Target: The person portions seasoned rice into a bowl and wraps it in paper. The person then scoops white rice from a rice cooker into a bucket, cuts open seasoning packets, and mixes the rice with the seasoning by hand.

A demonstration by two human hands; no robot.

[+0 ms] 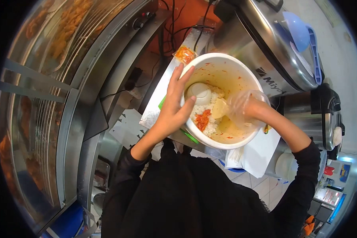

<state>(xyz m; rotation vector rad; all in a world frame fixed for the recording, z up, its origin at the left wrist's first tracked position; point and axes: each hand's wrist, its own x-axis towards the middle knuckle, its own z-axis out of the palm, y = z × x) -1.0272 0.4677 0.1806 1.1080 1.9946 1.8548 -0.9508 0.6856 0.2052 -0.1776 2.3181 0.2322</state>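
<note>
A large white bucket (257,80) stands in front of me, its inner wall spotted with red bits. Inside lie white rice (211,126), a heap of red food (202,120) and a small white bowl (199,93) at the left. My left hand (175,104) rests at the bucket's left rim with its fingers spread, holding nothing. Over the right part of the bucket, my right hand (250,108) is inside a clear plastic bag or glove. Its fingers close around something pale yellow (220,108), which I cannot name for certain.
A small bag of orange-red food (185,54) lies behind the bucket. Steel cookers (261,47) stand at the back right, one with a blue ladle (298,32) on top. A glass display case (39,119) with fried food fills the left. White paper (261,152) lies at the front right.
</note>
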